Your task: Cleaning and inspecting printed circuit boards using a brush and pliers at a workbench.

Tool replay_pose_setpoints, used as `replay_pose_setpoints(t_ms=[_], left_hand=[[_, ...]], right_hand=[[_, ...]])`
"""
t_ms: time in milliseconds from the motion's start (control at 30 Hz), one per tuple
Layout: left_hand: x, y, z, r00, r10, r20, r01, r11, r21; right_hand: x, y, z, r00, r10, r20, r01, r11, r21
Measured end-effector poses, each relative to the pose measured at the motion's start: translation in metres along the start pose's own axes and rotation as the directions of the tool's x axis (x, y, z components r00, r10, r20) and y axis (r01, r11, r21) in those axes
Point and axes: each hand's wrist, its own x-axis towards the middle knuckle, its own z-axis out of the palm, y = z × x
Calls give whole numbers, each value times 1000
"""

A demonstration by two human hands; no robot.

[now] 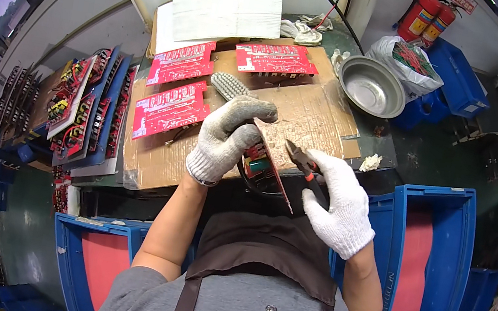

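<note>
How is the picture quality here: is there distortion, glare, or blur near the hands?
Head view: strong fisheye bending, with black corners and curved edges on the blue bins; a bright sheen on the metal bowl; even light with soft shadows; the left hand, right hand and the circuit board between them look fairly sharp.

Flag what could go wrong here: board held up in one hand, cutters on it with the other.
1. The left hand holds the circuit board on edge in mid-air, unsupported; pressure from the cutters in the right hand could twist or drop it.
2. The cutter tips work close to the left hand's gloved fingers; a slip could nick them.
3. Clipped bits might fly toward the person or the three red boards on the cardboard.
</note>
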Motion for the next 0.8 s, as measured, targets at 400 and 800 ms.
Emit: replay_pose_setpoints(t_ms=[400,800], left_hand=[[-26,-4,-16,999,2,-35,-5,996,-87],[-26,-5,-20,999,6,-33,-9,993,-121]], right_hand=[[6,-7,18,942,-15,336,-89,953,291],[16,-14,28,936,40,350,-157,937,311]])
